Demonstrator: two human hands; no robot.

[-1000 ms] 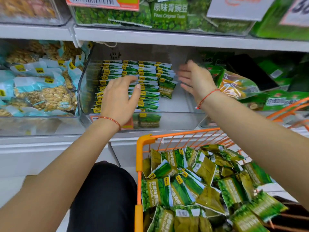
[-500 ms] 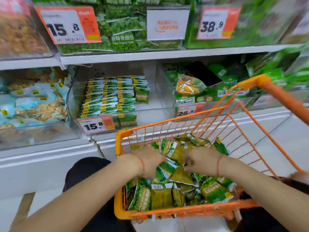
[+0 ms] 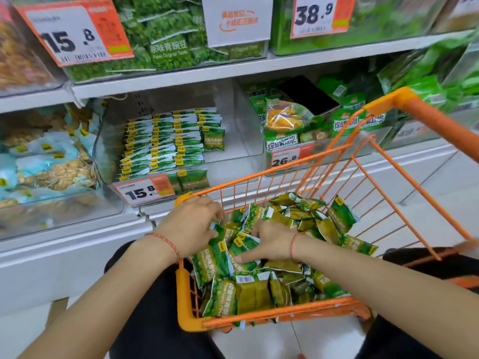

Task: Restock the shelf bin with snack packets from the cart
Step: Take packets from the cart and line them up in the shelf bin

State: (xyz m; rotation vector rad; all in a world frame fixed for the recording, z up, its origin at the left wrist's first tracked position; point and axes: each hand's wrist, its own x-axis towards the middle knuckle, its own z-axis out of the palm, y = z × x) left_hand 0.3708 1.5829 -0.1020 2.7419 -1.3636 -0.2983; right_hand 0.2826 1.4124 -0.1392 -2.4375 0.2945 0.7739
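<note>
Green snack packets (image 3: 337,218) lie heaped in the orange wire cart (image 3: 259,317) at the lower centre. Both my hands are down in the pile at the cart's left side. My left hand (image 3: 191,224) curls its fingers over packets near the cart's corner. My right hand (image 3: 269,239) digs its fingers into the pile, thumb stretched along a packet. The clear shelf bin (image 3: 241,141) stands above and behind the cart. Neat rows of the same packets (image 3: 160,143) fill its left half, while its right half shows bare floor.
A bin of peanut packs (image 3: 51,164) sits left of the target bin. To the right, a bin of mixed green snacks (image 3: 298,125) carries a black flat object (image 3: 308,97). Price tags hang on the bin fronts. The cart's orange handle (image 3: 427,117) rises at right. My dark-clad knees flank the cart.
Both hands have left the shelf bin and dropped into the cart. Since half a second ago they have closed in on packets at the cart's left side.
</note>
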